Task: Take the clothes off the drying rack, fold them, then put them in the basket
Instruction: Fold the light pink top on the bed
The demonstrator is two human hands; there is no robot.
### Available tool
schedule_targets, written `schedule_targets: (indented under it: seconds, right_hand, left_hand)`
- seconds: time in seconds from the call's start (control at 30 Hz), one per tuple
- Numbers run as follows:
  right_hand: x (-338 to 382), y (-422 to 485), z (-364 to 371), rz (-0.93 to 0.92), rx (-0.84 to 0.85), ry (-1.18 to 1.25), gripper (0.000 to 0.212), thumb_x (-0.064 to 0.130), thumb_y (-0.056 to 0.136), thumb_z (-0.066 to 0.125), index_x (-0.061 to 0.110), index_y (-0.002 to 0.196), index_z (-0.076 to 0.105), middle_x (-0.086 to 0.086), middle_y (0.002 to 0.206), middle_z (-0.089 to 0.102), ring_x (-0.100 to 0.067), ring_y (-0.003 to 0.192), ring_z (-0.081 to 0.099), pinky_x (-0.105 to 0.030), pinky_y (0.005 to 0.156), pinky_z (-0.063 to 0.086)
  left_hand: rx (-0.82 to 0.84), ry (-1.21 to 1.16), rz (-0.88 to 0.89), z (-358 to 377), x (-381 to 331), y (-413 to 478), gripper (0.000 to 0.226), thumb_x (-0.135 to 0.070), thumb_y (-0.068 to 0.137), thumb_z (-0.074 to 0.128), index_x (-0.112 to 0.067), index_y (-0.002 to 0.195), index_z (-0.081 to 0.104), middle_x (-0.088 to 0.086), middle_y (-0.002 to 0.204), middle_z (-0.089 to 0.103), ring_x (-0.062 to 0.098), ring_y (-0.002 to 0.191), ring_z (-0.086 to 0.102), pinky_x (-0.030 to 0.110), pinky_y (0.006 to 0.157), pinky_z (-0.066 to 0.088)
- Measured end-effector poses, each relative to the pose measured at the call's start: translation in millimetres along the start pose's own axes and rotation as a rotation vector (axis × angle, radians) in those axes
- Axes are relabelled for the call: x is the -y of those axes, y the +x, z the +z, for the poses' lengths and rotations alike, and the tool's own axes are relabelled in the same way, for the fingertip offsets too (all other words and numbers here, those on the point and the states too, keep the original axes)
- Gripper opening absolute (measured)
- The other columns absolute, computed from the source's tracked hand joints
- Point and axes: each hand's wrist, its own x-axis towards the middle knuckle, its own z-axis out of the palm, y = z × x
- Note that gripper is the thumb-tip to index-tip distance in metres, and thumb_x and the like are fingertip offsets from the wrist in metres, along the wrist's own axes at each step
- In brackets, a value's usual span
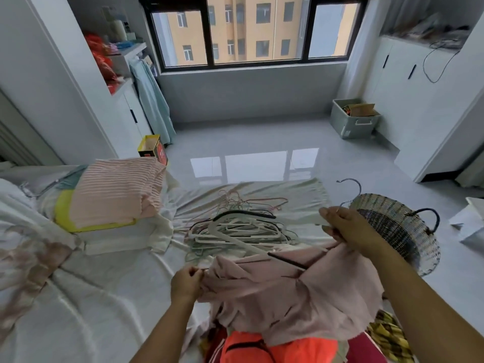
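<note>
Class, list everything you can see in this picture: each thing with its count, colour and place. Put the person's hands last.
garment: one, pale pink, held above the clothes heap.
hanger: one, dark bar, inside the garment.
hanger pile: many, white, pink, green, black; on the sheet.
folded stack: one, pink-striped top, yellow and white below; on the sheet, left.
basket: one, woven grey, tilted, right of the sheet.
clothes heap: one, orange, red, yellow plaid; bottom edge.
bin: one, grey, floor, far right.
box: one, yellow-red, floor, left.
left hand: one, pinches garment's edge.
right hand: one, grips garment's top and hanger.
</note>
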Motion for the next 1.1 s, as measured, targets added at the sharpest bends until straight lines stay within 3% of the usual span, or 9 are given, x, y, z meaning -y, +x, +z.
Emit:
schedule_targets:
  seconds: [0.17, 0.3, 0.47, 0.6, 0.67, 0.8, 0.9, 1.0, 1.1]
  right_hand:
    - [-4, 13, 12, -0.049, -0.118, 0.121, 0.028, 0.028, 0.095, 0.05, 0.015, 0.071, 0.055, 0.001, 0.053, 0.05, -0.007, 0.044, 0.038, -0.013, 0.041, 0.03]
    - [14, 28, 44, -0.145, -0.113, 0.308, 0.025, 0.023, 0.098, 0.046, 0.015, 0.077, 0.057, 0.007, 0.048, 0.052, -0.007, 0.044, 0.038, -0.015, 0.045, 0.029]
    - [28, 43, 72, -0.206, -0.002, 0.208, 0.025, 0.026, 0.096, 0.05, 0.014, 0.074, 0.055, 0.007, 0.05, 0.054, -0.005, 0.045, 0.041, -0.014, 0.047, 0.034]
    - [4, 55, 98, -0.212, 0.183, -0.297, 0.031, 0.032, 0.093, 0.055, 0.024, 0.063, 0.054, 0.01, 0.045, 0.055, -0.006, 0.047, 0.046, -0.025, 0.054, 0.038]
    - [-9, 58, 116, -0.204, 0.289, -0.374, 0.03, 0.031, 0.093, 0.056, 0.025, 0.063, 0.057, 0.012, 0.045, 0.056, -0.009, 0.049, 0.047, -0.027, 0.056, 0.039]
    - [-23, 64, 142, -0.138, 0.409, -0.21, 0.016, 0.017, 0.092, 0.058, 0.012, 0.077, 0.061, 0.007, 0.051, 0.062, -0.004, 0.044, 0.051, -0.018, 0.049, 0.043]
    - [-43, 77, 139, -0.086, 0.499, -0.341, 0.008, 0.016, 0.087, 0.065, 0.019, 0.092, 0.059, 0.011, 0.067, 0.062, 0.002, 0.056, 0.057, -0.017, 0.061, 0.046]
    - [-76, 97, 101, -0.035, 0.42, -0.841, 0.016, 0.036, 0.084, 0.067, 0.027, 0.081, 0.055, 0.015, 0.069, 0.053, -0.008, 0.07, 0.055, -0.022, 0.064, 0.04]
    - [-102, 109, 72, 0.131, 0.339, -0.697, 0.019, 0.026, 0.088, 0.064, 0.014, 0.075, 0.059, 0.003, 0.061, 0.063, -0.014, 0.065, 0.061, -0.021, 0.059, 0.044]
  left_hand:
    - [0.346, -0.054, 0.245, 33, -34, -36, 0.021, -0.013, 0.085, 0.062, -0.025, 0.067, 0.058, -0.01, 0.061, 0.061, 0.008, 0.058, 0.056, 0.028, 0.063, 0.046]
    - [0.616, -0.077, 0.33, 73, -54, -72, 0.032, -0.002, 0.084, 0.063, -0.023, 0.106, 0.055, -0.006, 0.091, 0.06, -0.007, 0.075, 0.055, 0.007, 0.072, 0.042]
    - [0.056, -0.208, 0.511, 34, -68, -55, 0.039, -0.033, 0.08, 0.056, -0.021, 0.116, 0.046, 0.001, 0.11, 0.052, 0.011, 0.096, 0.054, 0.024, 0.082, 0.047]
    - [-0.457, 0.167, 0.903, -26, -77, -19, 0.056, -0.034, 0.078, 0.06, -0.014, 0.126, 0.04, 0.007, 0.127, 0.046, 0.021, 0.12, 0.039, 0.035, 0.101, 0.031]
    - [-0.356, 0.394, 0.851, -40, -63, 1, 0.06, -0.043, 0.076, 0.062, -0.014, 0.125, 0.045, 0.01, 0.121, 0.057, 0.02, 0.116, 0.044, 0.042, 0.099, 0.035]
    - [0.084, 0.304, 0.553, -51, -22, 22, 0.069, -0.079, 0.069, 0.029, -0.02, 0.081, 0.063, -0.016, 0.058, 0.059, -0.001, 0.064, 0.057, 0.019, 0.059, 0.04]
    - [0.088, 0.237, 0.475, -56, 1, 41, 0.047, -0.073, 0.067, 0.03, -0.034, 0.064, 0.056, -0.026, 0.057, 0.057, 0.0, 0.059, 0.055, 0.018, 0.052, 0.036]
    - [0.091, 0.152, 0.353, -67, 21, 73, 0.04, -0.066, 0.071, 0.039, -0.034, 0.056, 0.057, -0.02, 0.048, 0.054, 0.001, 0.05, 0.053, 0.027, 0.052, 0.036]
    - [0.107, 0.131, 0.338, -70, 29, 109, 0.033, -0.051, 0.084, 0.053, -0.033, 0.056, 0.055, -0.018, 0.047, 0.054, 0.003, 0.051, 0.052, 0.032, 0.056, 0.041]
